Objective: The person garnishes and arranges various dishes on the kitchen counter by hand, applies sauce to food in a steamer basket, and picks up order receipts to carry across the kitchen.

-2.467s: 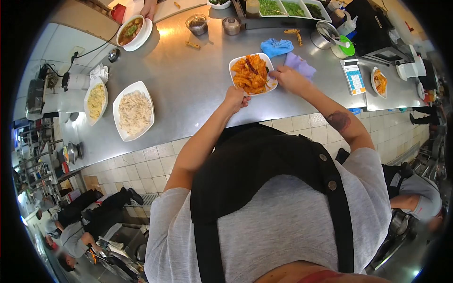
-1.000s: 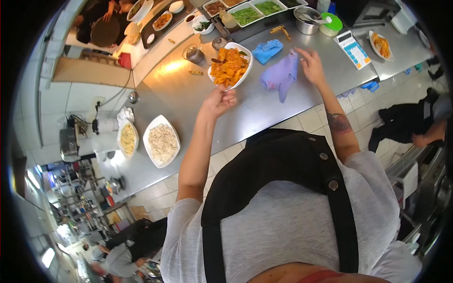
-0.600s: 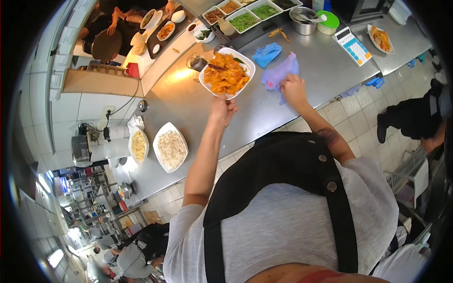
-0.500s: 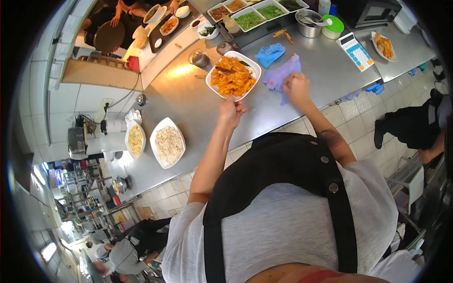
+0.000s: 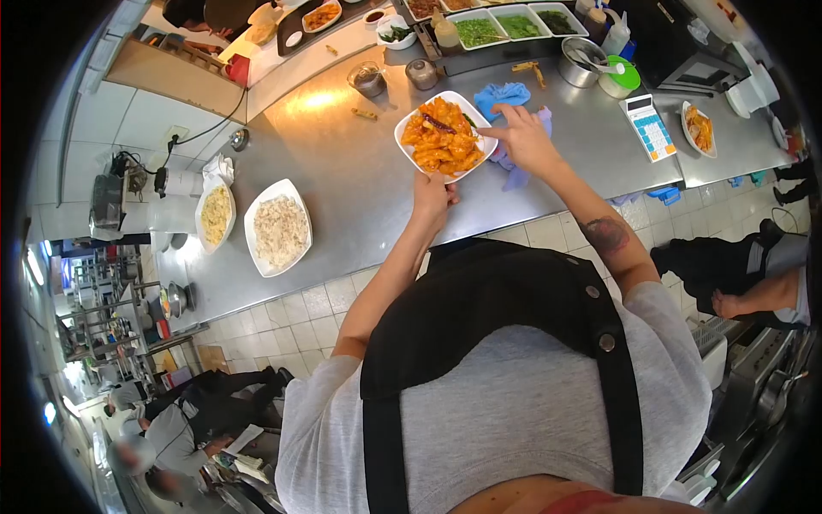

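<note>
A white square bowl (image 5: 401,134) holds glossy orange-sauced pieces (image 5: 438,146) with a dark red dried chili on top and a bit of green at the edge. My left hand (image 5: 435,197) grips its near rim, fingers curled underneath. At the right rim, my right hand (image 5: 527,141) has its fingers apart, with the fingertips at or just over the edge; whether they touch is unclear. Behind and under that hand lie a crumpled blue cloth (image 5: 495,97) and a purple cloth (image 5: 515,178), partly hidden.
Left on the steel counter (image 5: 360,188) stand a rice bowl (image 5: 279,233) and a yellowish rice bowl (image 5: 216,214). Toward the back are two jars, garnish trays (image 5: 518,27) and a steel pot (image 5: 580,64). A calculator (image 5: 651,130) lies right. People stand behind on both sides.
My right hand has left the purple cloth and moved to the bowl's right rim, its fingers spreading. My left hand keeps its grip on the bowl. The view has shifted.
</note>
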Tool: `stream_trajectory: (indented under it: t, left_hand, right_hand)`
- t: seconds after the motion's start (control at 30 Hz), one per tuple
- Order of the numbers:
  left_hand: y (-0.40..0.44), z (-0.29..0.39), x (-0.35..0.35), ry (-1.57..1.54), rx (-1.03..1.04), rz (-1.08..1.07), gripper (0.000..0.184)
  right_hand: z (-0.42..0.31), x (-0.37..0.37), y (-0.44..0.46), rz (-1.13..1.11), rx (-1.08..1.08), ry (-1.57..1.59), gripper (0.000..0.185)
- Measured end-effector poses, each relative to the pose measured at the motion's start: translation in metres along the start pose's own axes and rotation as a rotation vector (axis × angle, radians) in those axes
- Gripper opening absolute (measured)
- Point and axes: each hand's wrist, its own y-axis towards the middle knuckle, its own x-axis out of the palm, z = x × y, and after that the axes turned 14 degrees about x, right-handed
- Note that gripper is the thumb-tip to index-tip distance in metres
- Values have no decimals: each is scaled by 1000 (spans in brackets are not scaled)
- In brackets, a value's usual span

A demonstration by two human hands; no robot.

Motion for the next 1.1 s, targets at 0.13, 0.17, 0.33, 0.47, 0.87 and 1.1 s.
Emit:
stream_trajectory:
  t: [0.13, 0.17, 0.33, 0.47, 0.87, 1.1]
  left_hand:
    - [7, 1, 2, -90, 11, 0, 16]
    - [9, 0, 2, -98, 6, 8, 17]
    - [20, -13, -3, -12, 23, -37, 13]
    - [24, -19, -3, 9, 119, 16, 13]
    - [22, -39, 0, 91, 199, 74, 19]
    - [21, -38, -1, 69, 146, 11, 18]
  right_hand:
    - [2, 4, 3, -119, 8, 44, 38]
    - [4, 9, 3, -107, -2, 87, 36]
    - [28, 43, 4, -327, 270, 898, 32]
    - [56, 56, -21, -160, 430, 873, 29]
    - [53, 75, -84, 58, 319, 128, 14]
    - [16, -16, -32, 242, 386, -29, 12]
